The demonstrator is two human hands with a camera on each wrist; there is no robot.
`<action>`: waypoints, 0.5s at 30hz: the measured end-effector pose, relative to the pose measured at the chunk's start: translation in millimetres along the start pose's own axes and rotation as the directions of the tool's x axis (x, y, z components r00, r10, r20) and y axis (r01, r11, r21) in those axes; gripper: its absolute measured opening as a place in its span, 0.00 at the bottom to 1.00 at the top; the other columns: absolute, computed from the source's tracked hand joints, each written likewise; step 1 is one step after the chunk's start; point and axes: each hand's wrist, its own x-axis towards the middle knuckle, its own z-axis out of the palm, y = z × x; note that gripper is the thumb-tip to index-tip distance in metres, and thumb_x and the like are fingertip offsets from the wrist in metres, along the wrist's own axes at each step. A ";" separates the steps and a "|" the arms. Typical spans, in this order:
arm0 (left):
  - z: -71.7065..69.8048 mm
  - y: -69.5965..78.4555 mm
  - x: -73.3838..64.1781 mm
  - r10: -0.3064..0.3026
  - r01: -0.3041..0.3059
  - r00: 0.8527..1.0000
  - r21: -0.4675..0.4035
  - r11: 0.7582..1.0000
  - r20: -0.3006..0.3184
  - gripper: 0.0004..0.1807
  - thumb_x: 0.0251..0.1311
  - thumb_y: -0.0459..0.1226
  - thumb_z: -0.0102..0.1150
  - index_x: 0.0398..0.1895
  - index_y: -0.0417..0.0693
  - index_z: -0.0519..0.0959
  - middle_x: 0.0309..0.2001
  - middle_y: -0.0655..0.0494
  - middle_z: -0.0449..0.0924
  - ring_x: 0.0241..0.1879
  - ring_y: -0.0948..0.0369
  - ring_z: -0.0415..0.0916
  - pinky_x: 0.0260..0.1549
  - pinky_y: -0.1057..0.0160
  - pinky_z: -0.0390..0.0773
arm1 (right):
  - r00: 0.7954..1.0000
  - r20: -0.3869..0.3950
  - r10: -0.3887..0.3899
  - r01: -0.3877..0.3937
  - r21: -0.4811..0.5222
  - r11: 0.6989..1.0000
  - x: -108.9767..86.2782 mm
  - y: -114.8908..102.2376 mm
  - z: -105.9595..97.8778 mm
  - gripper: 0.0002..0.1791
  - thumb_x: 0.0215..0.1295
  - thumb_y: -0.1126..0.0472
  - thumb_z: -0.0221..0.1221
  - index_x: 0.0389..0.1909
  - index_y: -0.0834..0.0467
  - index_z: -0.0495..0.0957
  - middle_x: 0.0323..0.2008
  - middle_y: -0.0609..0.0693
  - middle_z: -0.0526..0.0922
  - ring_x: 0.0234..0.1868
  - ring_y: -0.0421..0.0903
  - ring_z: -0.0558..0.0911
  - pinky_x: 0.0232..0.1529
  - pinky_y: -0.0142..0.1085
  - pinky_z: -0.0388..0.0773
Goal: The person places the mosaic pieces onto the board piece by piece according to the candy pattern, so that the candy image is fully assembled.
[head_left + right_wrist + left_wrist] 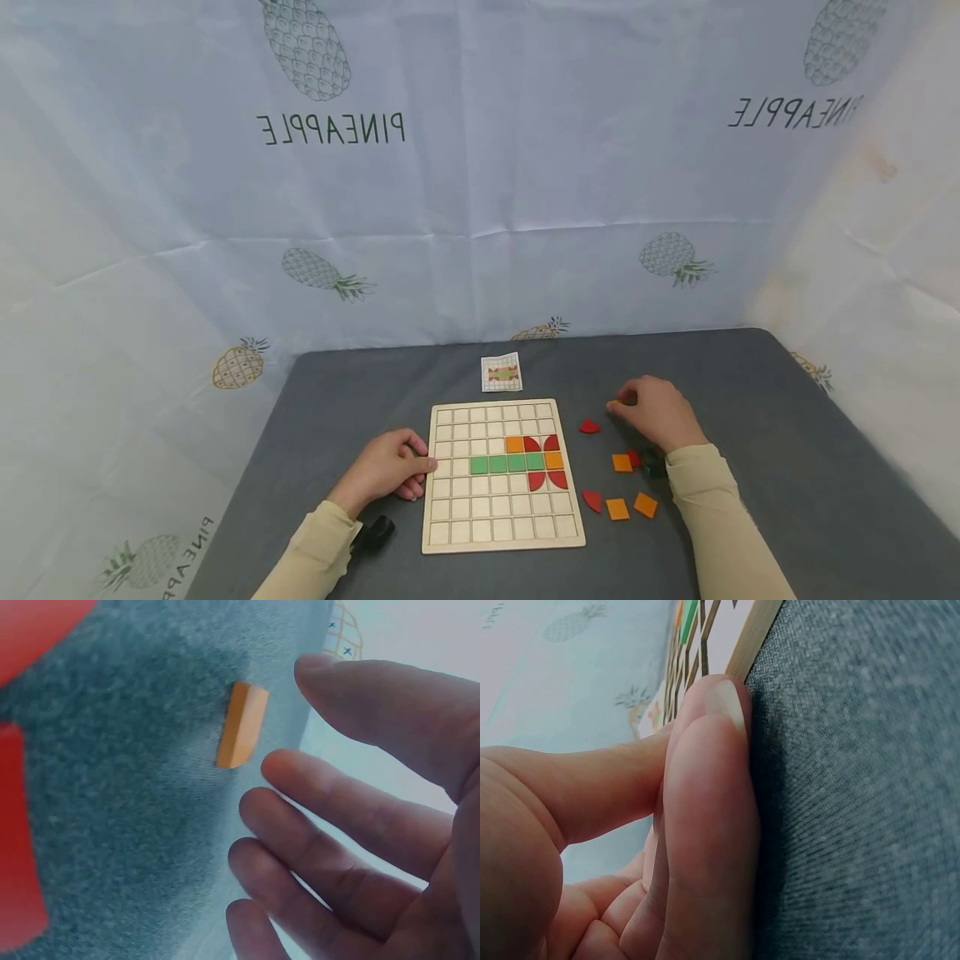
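At its left edge, my left hand (381, 468) pinches a wooden grid board (450, 532), thumb over the rim; the left wrist view shows the fingertips right at the board's side. A row of green squares (498, 463), two orange squares (553, 460) and several red quarter-circle pieces (557, 480) lie in the board's cells. To the right of the board, my right hand (660, 410) hovers low over the table. Its thumb and fingers are spread apart in the right wrist view, with an orange square piece (242, 726) on the cloth just beyond the fingertips.
Loose red quarter-circles (592, 500) and orange squares (618, 509) lie between the board and my right forearm. A small pattern card (501, 375) lies behind the board. A pineapple-print curtain (480, 167) hangs behind the grey table (360, 383).
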 end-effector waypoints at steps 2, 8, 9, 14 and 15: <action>0.2 0.1 -0.4 -0.002 0.002 1.000 0.002 1.000 -0.003 0.17 0.65 0.40 0.77 0.46 0.41 0.79 0.28 0.48 0.82 0.22 0.58 0.85 0.24 0.57 0.90 | 1.000 0.007 0.014 -0.014 -0.007 1.000 1.0 2.0 0.1 0.18 0.68 0.50 0.74 0.45 0.62 0.89 0.44 0.60 0.90 0.39 0.53 0.85 0.43 0.54 0.89; 0.1 -0.8 0.5 -0.008 0.008 1.000 0.009 1.000 -0.010 0.17 0.65 0.41 0.77 0.46 0.42 0.80 0.28 0.48 0.82 0.22 0.59 0.85 0.24 0.57 0.90 | 0.998 0.026 0.062 -0.061 -0.018 0.998 3.3 3.7 3.3 0.20 0.67 0.51 0.75 0.47 0.64 0.88 0.46 0.62 0.89 0.40 0.54 0.85 0.45 0.55 0.89; 0.0 -1.0 0.6 -0.009 0.010 1.000 0.010 1.000 -0.010 0.17 0.65 0.41 0.78 0.46 0.42 0.80 0.28 0.48 0.82 0.22 0.59 0.85 0.24 0.57 0.90 | 0.997 0.027 0.067 -0.066 -0.020 0.998 3.7 4.1 3.7 0.20 0.67 0.51 0.75 0.47 0.64 0.88 0.46 0.62 0.89 0.41 0.55 0.85 0.46 0.55 0.89; 0.2 -1.4 0.8 -0.007 0.007 1.000 0.008 1.000 -0.010 0.17 0.65 0.41 0.78 0.45 0.42 0.80 0.27 0.49 0.82 0.22 0.59 0.85 0.24 0.57 0.90 | 0.997 0.041 0.072 -0.072 -0.011 0.997 4.0 8.2 1.7 0.19 0.68 0.54 0.74 0.49 0.65 0.88 0.47 0.63 0.90 0.42 0.56 0.86 0.46 0.55 0.88; 0.4 -1.3 0.6 -0.007 0.008 1.000 0.008 1.000 -0.010 0.17 0.65 0.41 0.78 0.45 0.42 0.80 0.27 0.49 0.82 0.22 0.59 0.85 0.24 0.57 0.90 | 0.997 0.044 0.070 -0.070 -0.006 0.998 3.6 8.9 0.8 0.19 0.68 0.54 0.74 0.49 0.65 0.88 0.47 0.63 0.90 0.42 0.56 0.86 0.45 0.55 0.88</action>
